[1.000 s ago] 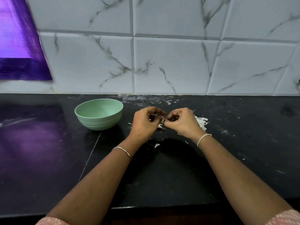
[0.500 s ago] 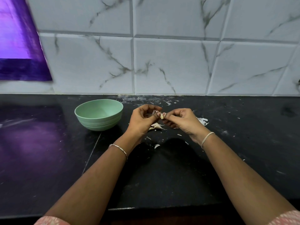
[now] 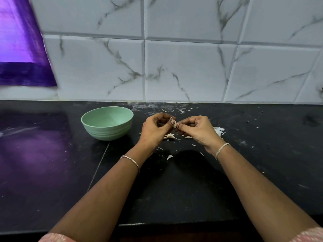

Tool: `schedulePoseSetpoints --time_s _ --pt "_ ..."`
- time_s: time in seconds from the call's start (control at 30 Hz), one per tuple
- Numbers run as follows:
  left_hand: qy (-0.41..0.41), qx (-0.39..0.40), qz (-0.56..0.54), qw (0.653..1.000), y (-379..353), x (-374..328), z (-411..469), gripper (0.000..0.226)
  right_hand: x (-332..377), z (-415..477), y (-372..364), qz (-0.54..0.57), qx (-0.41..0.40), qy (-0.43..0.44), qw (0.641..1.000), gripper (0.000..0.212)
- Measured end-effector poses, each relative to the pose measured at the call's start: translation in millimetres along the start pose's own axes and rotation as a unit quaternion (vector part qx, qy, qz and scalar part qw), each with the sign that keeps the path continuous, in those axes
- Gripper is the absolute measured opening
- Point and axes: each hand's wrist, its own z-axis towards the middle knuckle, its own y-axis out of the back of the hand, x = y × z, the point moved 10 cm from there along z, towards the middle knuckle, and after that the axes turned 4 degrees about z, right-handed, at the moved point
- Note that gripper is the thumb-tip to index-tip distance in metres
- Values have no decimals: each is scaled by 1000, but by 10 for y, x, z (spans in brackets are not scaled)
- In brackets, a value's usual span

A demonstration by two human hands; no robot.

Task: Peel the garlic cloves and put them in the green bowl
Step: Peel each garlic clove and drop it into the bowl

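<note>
A pale green bowl [image 3: 97, 128] stands on the black counter, left of my hands, and looks empty inside. My left hand [image 3: 154, 130] and my right hand [image 3: 197, 130] meet fingertip to fingertip just above the counter. Between their thumbs and fingers they pinch one small garlic clove [image 3: 173, 123], with a flap of papery skin sticking up from it. Loose white garlic skins [image 3: 170, 136] lie on the counter under my hands, and more skins [image 3: 219, 131] show behind my right hand.
The black counter [image 3: 174, 189] is speckled with small white peel scraps. A marbled white tile wall [image 3: 174, 67] rises behind it. A purple sheet [image 3: 21, 49] hangs at the upper left, casting a purple sheen on the counter. The counter's front edge runs near the bottom.
My hands have lifted slightly off the counter and keep working the clove between the fingertips. Skins under them have come into view. The bowl has not moved.
</note>
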Motion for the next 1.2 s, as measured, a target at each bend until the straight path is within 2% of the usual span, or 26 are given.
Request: schedulePoseSetpoints --time_s 0.1,0.3,0.57,0.8,1.03,1.2 --pt "-2 2 -13 1000 -2 -15 0 16 -6 -2 3 7 -4 -7 1000 2" --pt "30 25 -129 991 -64 8 -36 12 -14 1 50 19 -27 -16 999 4" --pt "62 31 -153 986 -115 18 -75 12 44 -3 74 -27 -53 17 998 12" --pt "68 13 -160 985 -66 68 -48 6 5 15 48 23 -28 -6 999 10" --pt "73 17 -141 987 -84 86 -49 5 58 25 89 -44 -53 43 997 12" --pt "83 58 -128 987 -161 104 -65 10 177 28 86 -177 -68 113 975 7"
